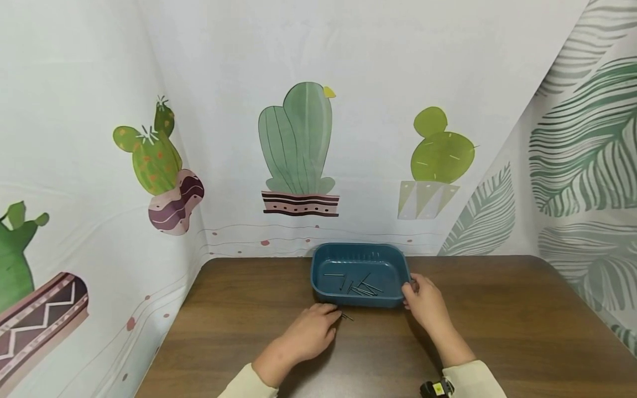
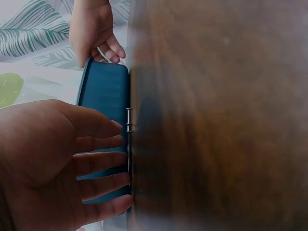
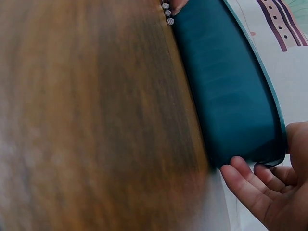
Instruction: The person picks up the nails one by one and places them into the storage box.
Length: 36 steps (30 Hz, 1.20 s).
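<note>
A blue plastic tray (image 1: 318, 287) stands near the back edge of the table, with several loose metal nails (image 1: 365, 287) inside. A few more nails (image 1: 347, 317) lie on the wood just in front of it; their round heads (image 3: 167, 13) show in the right wrist view. Beside these nails my left hand (image 1: 311, 330) reaches down to the table, its fingers fairly straight in the left wrist view and partly covering the tray's side. My right hand (image 1: 425, 298) holds the tray's right end, thumb at the rim and fingers against the outer wall.
The brown wooden table (image 1: 224, 320) ends at a cloth backdrop (image 1: 368, 166) printed with cacti, close behind the tray. A leaf-patterned cloth (image 1: 582, 155) hangs on the right. A dark device with a yellow mark (image 1: 438, 388) is on the right wrist.
</note>
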Tool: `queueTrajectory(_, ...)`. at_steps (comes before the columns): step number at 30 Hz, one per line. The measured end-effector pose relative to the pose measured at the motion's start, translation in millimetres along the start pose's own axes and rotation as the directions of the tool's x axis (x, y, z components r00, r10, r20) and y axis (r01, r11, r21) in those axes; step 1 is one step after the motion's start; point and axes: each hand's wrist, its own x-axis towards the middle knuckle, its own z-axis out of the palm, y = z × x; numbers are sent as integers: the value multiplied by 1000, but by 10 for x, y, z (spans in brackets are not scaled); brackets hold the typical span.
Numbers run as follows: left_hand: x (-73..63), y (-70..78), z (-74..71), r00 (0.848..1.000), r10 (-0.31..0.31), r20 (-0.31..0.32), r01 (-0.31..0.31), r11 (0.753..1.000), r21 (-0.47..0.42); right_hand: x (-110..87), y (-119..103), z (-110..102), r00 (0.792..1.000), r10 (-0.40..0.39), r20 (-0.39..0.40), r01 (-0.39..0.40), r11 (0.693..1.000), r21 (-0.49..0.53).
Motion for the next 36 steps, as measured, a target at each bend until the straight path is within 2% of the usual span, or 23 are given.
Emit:
queueTrajectory(18, -111, 108, -90, 999, -18, 48, 16, 999, 37, 11, 18, 15, 1000, -21, -7, 21, 1000, 1)
queueTrajectory(21, -132, 114, -90, 999, 0, 32, -1, 999, 47, 7, 17, 12, 1000, -16, -4, 16, 1000, -5)
queueTrajectory(27, -104, 96, -58, 998, 38, -44, -35, 997, 70, 11, 12, -2, 1000, -14, 1, 14, 1000, -8)
queueTrajectory(36, 27, 82, -28, 995, -3, -101, 5, 1000, 24, 3, 3, -6, 1000, -5, 8, 5, 1000, -22)
